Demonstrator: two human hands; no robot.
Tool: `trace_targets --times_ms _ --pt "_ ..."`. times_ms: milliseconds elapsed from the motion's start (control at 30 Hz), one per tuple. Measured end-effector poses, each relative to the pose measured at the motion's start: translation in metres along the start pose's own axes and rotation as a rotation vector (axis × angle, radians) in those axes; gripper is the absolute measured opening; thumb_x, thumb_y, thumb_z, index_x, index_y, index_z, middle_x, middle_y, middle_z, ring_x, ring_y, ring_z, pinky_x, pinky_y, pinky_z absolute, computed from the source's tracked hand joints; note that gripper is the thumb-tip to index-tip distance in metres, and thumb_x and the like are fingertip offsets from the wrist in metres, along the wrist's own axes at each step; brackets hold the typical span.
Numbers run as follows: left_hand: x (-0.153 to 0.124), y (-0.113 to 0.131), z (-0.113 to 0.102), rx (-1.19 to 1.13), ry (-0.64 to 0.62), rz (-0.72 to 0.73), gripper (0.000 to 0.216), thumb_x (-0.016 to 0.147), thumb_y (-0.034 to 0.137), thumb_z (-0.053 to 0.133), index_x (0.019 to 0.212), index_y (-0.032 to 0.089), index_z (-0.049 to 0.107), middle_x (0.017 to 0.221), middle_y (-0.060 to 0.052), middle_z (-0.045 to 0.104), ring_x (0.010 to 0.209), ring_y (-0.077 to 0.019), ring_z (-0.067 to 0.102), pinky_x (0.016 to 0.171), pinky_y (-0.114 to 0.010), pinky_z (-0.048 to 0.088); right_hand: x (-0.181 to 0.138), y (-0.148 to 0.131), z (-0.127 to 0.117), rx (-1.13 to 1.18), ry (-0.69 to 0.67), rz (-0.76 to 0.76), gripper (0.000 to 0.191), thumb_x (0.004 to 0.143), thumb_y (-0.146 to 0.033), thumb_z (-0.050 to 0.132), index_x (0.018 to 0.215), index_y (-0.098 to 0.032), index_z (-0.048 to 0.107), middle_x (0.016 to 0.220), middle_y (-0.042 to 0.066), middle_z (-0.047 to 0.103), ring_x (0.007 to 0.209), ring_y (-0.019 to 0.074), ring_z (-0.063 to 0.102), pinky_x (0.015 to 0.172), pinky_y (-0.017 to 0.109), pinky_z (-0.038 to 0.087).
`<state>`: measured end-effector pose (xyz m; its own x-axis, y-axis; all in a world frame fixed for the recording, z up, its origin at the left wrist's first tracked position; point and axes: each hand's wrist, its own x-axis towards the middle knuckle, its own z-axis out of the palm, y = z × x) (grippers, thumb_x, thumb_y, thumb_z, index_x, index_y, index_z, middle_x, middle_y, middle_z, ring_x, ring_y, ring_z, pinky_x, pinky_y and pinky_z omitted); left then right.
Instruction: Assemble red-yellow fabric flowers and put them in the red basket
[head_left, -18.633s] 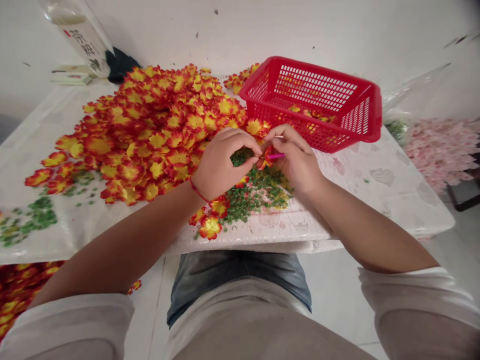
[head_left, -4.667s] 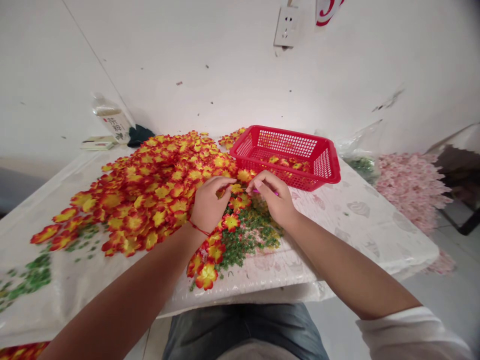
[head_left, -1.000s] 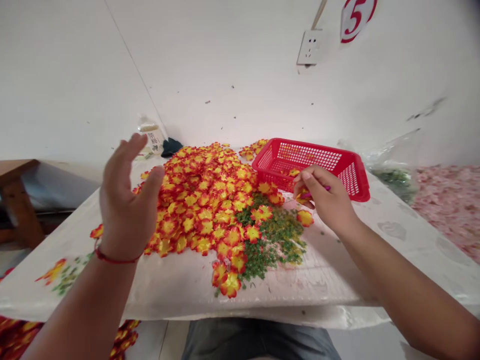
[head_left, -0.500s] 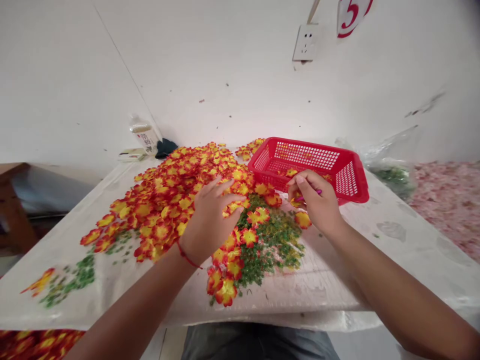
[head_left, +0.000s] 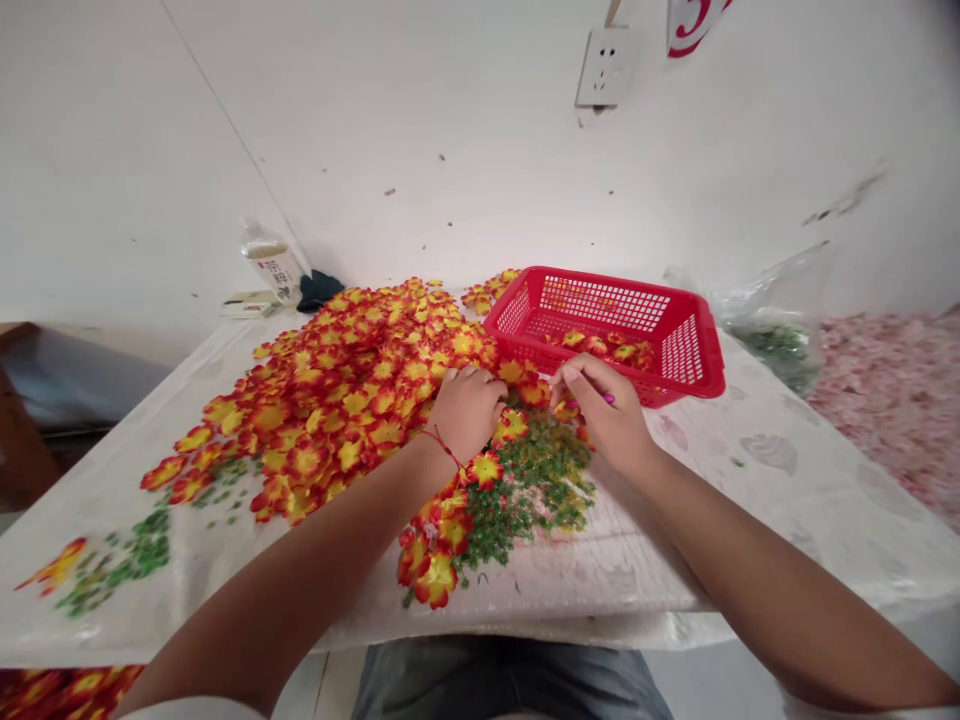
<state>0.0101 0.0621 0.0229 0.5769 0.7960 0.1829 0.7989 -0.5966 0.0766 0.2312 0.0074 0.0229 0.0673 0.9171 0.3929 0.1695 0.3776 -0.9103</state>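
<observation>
My right hand (head_left: 609, 415) is closed around a thin purple stick-like tool (head_left: 609, 399), most of it hidden by the fingers. It hovers just in front of the red basket. My left hand (head_left: 466, 410), with a red string bracelet (head_left: 442, 445) at the wrist, has its fingers curled together and bent down at the right edge of a big heap of red-and-yellow artificial flower petals (head_left: 345, 390). Whatever lies between those fingertips is hidden. Small green plastic pieces (head_left: 532, 480) are spread below and between the two hands, with a few flower layers on them.
A red plastic basket (head_left: 697, 385) with some flowers inside stands behind my right hand. Against the wall are a bottle (head_left: 274, 265) and a dark cloth (head_left: 319, 290). To the right lie a clear bag of green pieces (head_left: 780, 350) and many pink petals (head_left: 892, 390).
My left hand has moved right, and its spread fingers have curled down toward the flowers. My right hand, still holding the purple tool, has shifted slightly left. The view has tilted down slightly.
</observation>
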Motion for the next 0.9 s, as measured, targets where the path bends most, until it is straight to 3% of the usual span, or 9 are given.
trace_targets --times_ms 200,400,600,767,900 --pt "-0.005 -0.003 0.007 -0.042 0.094 -0.002 0.012 0.110 0.019 0.069 0.103 0.020 0.078 0.111 -0.011 0.079 0.117 -0.0337 0.070 0.100 -0.047 0.052 -0.003 0.001 0.000 0.021 -0.011 0.028 0.045 0.108 -0.068 0.070 0.091 -0.027 0.076 0.082 0.002 0.078 0.070 0.0207 0.066 0.063 0.034 0.048" --pt "-0.011 -0.015 0.010 -0.271 0.215 -0.018 0.014 0.104 0.009 0.071 0.099 0.022 0.070 0.093 -0.003 0.074 0.092 -0.0245 0.071 0.095 -0.039 0.054 -0.006 -0.002 0.002 0.023 0.011 -0.010 0.039 0.111 -0.060 0.070 0.090 -0.027 0.076 0.082 0.000 0.077 0.078 0.0207 0.069 0.072 0.034 0.051" --pt "-0.014 -0.014 0.010 -0.199 0.161 -0.014 0.008 0.108 0.019 0.076 0.114 0.022 0.080 0.115 -0.009 0.083 0.112 -0.0299 0.076 0.107 -0.046 0.055 -0.009 -0.006 0.005 0.000 0.002 -0.023 0.041 0.112 -0.061 0.068 0.089 -0.027 0.076 0.084 0.001 0.077 0.077 0.0204 0.068 0.068 0.033 0.051" --pt "-0.010 -0.004 0.010 -0.064 0.052 -0.021 0.011 0.111 0.027 0.073 0.112 0.021 0.083 0.115 -0.011 0.081 0.119 -0.0346 0.073 0.107 -0.051 0.054 -0.010 -0.008 0.005 -0.019 -0.022 -0.016 0.044 0.112 -0.063 0.067 0.088 -0.027 0.075 0.083 0.002 0.079 0.074 0.0201 0.068 0.064 0.032 0.051" --pt "-0.009 -0.004 0.010 -0.156 0.129 -0.031 0.010 0.111 0.022 0.071 0.108 0.021 0.080 0.113 -0.009 0.080 0.114 -0.0310 0.073 0.106 -0.048 0.054 -0.011 -0.008 0.005 -0.032 -0.006 -0.021 0.043 0.112 -0.062 0.067 0.090 -0.027 0.076 0.083 0.002 0.079 0.073 0.0196 0.068 0.063 0.032 0.052"
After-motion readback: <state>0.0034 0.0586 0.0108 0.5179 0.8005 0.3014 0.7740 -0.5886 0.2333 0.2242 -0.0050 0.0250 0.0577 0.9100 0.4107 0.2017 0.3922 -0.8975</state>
